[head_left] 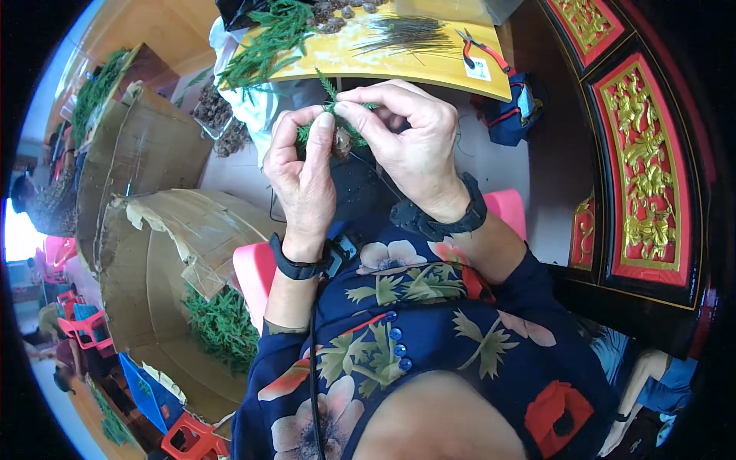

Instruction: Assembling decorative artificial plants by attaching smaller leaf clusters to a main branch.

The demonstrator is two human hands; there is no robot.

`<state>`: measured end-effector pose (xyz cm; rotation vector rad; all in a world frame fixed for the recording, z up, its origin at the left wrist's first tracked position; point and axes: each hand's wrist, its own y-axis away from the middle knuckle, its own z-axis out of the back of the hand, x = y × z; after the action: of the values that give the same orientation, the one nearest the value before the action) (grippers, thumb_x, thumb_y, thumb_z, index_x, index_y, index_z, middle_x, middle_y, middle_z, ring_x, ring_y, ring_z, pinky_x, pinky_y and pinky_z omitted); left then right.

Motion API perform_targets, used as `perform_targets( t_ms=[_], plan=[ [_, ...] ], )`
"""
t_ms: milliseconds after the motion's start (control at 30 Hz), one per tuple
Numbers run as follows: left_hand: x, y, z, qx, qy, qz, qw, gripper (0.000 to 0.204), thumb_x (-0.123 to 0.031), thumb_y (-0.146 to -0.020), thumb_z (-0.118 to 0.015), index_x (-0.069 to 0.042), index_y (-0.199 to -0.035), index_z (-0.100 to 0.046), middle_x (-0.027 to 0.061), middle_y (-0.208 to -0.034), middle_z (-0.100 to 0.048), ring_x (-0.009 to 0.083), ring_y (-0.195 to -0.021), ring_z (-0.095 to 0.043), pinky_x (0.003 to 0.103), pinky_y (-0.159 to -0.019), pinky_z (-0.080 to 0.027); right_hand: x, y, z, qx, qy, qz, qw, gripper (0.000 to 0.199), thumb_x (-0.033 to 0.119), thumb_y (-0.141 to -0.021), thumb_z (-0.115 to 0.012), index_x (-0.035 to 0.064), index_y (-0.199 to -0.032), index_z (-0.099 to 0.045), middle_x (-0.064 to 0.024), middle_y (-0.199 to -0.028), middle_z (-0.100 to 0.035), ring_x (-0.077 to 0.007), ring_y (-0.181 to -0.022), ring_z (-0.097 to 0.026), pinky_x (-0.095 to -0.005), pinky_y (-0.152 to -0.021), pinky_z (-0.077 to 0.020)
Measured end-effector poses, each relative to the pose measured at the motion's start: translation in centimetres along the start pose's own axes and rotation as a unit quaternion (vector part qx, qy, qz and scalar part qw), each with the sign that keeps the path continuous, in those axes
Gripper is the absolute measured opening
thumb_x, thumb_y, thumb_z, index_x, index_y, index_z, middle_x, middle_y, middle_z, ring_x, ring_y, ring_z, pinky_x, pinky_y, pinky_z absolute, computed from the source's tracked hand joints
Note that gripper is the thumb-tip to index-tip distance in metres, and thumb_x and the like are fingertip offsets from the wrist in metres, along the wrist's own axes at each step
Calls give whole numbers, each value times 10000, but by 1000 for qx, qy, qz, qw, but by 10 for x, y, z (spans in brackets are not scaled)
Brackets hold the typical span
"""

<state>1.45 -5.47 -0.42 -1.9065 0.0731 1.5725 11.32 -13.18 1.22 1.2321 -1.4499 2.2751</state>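
Observation:
Both hands meet in front of my chest around a small bunch of green sprigs with a brown pine cone among them. My left hand is closed, pinching the bunch between thumb and fingers on its left side. My right hand is closed too, its thumb and forefinger pressed together at the base of the upper sprig. A thin dark wire trails from below the cone toward my right wrist. Fingers hide where the sprigs and the cone join.
Ahead, a yellow table bears green sprigs, pine cones, dark wires and red-handled pliers. At left stands an open cardboard box with greenery inside. A carved red-and-gold panel rises at right.

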Motion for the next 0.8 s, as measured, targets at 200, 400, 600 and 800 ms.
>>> perform_targets(
  t_ms=[200,400,600,800],
  plan=[
    [-4,-1,1,-20,-172,-127,977,82,-79,-837,-619,1,-826,-604,48,-713,-511,148,-686,-489,266,-629,-394,0,1,-2,11,-151,-170,974,120,68,-822,-664,2,-923,-672,-22,-763,-649,-9,-577,-505,-154,-482,-358],
    [-3,-4,4,-26,-211,-127,969,86,-80,-801,-643,-4,-823,-610,84,-722,-522,231,-737,-490,326,-697,-383,-8,-7,2,38,-269,-204,941,164,92,-862,-627,-20,-982,-631,-10,-783,-630,-7,-606,-511,-143,-523,-373],
    [-2,-3,3,2,-179,-100,979,89,-87,-825,-631,-1,-839,-611,55,-728,-529,176,-724,-504,278,-675,-400,-15,-5,3,112,-207,-183,955,165,115,-860,-634,-12,-965,-636,-9,-781,-620,-15,-621,-523,-150,-536,-398],
    [-4,1,1,4,109,66,992,91,-97,-885,-585,-11,-895,-614,-10,-807,-585,51,-738,-511,192,-673,-417,-6,-5,4,53,-66,-29,996,114,63,-792,-680,7,-892,-671,-32,-773,-628,-54,-614,-559,-185,-537,-440]
  ],
)
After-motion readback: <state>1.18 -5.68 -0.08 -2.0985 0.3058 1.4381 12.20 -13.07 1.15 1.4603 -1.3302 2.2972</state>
